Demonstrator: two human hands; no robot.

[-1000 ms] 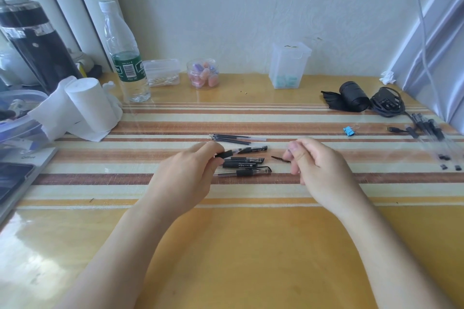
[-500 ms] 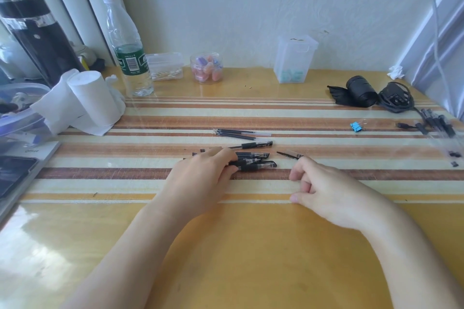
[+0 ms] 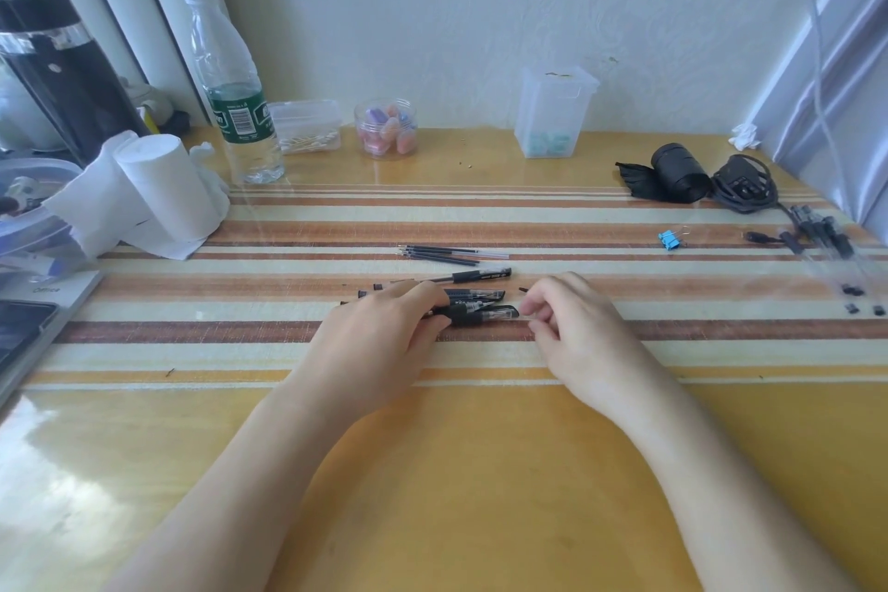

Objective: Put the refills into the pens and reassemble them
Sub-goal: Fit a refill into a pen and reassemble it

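Note:
Several black gel pens point(image 3: 473, 294) lie in a cluster at the middle of the striped mat. Beyond them a single black pen point(image 3: 475, 275) lies alone, and a few thin refills point(image 3: 451, 253) lie side by side further back. My left hand point(image 3: 384, 332) rests on the left side of the cluster, its fingertips closed on the grip of the nearest pen point(image 3: 487, 316). My right hand point(image 3: 572, 327) pinches the clear right end of that same pen. A small black part point(image 3: 524, 289) peeks out just beyond my right fingers.
A water bottle point(image 3: 235, 101), a tissue roll point(image 3: 158, 192), a swab box point(image 3: 307, 125), a jar point(image 3: 387, 127) and a clear bin point(image 3: 552, 115) line the back. At the right are a black roll point(image 3: 677, 178), a cable point(image 3: 742, 185), a blue clip point(image 3: 669, 239) and more pens point(image 3: 821, 231).
My left hand brought its pen down onto the cluster. My right hand dropped to the mat, then slid left and pinched the near pen's end.

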